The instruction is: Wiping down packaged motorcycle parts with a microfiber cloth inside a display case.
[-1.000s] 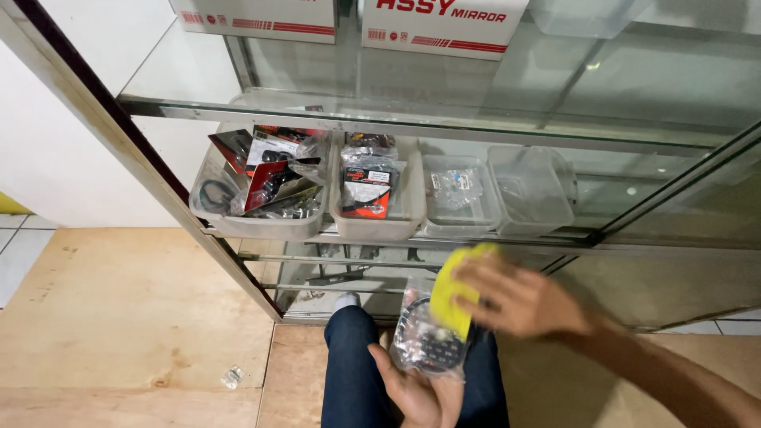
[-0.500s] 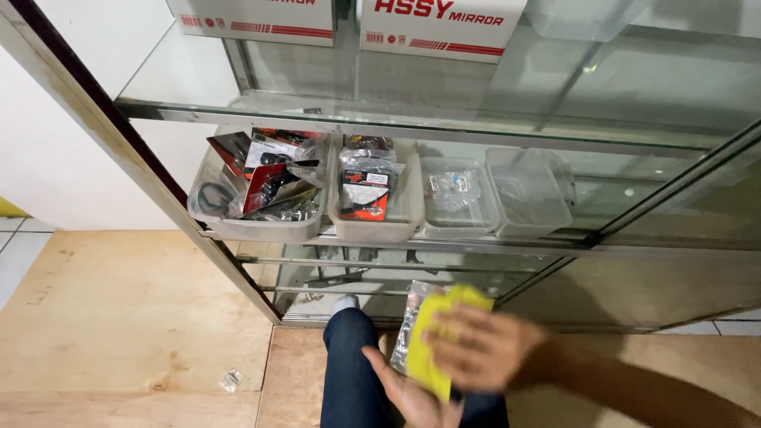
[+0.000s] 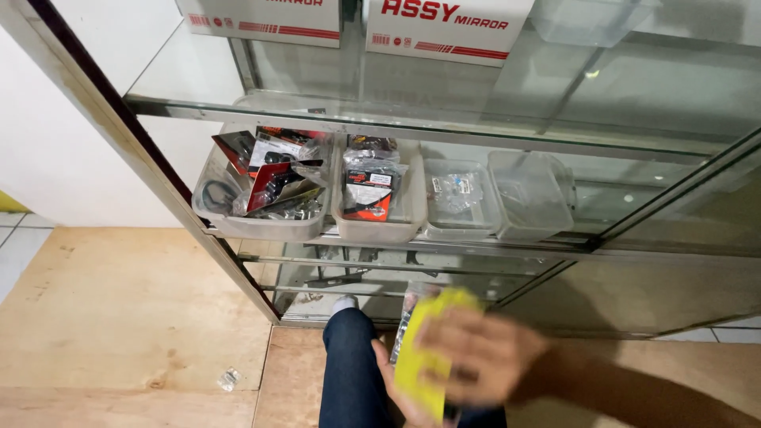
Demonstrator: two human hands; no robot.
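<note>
A glass display cabinet [image 3: 491,103] fills the upper and right parts of the frame, its dark metal frame running diagonally down from the upper left. Plywood flooring [image 3: 119,317] spreads across the lower left. Along the top edge sit two white cardboard boxes [image 3: 444,24] with red print, resting on the upper glass shelf.

At centre, on the lower shelf, four clear plastic trays stand side by side — the leftmost tray [image 3: 261,226] crammed with red-and-black packaged parts, the second tray [image 3: 372,226] holding a few upright packets, the third tray [image 3: 460,206] with a small clear bag inside, the fourth tray [image 3: 531,194] at the right end of the row.

At bottom centre, a leg in dark blue jeans [image 3: 353,372] points toward the cabinet base. Just right of it, the person's right hand [image 3: 483,361], blurred, presses a yellow cloth [image 3: 424,357] with fingers spread over it — the cloth lies against a clear plastic packet [image 3: 408,309] whose top edge shows just above it. The left hand [image 3: 396,388] is mostly hidden beneath the cloth; only its palm edge and thumb show, seemingly supporting the packet from below, though its grasp cannot be made out for certain.

On the plywood at lower left lies a small crumpled clear wrapper [image 3: 228,379], well apart from the hands.
</note>
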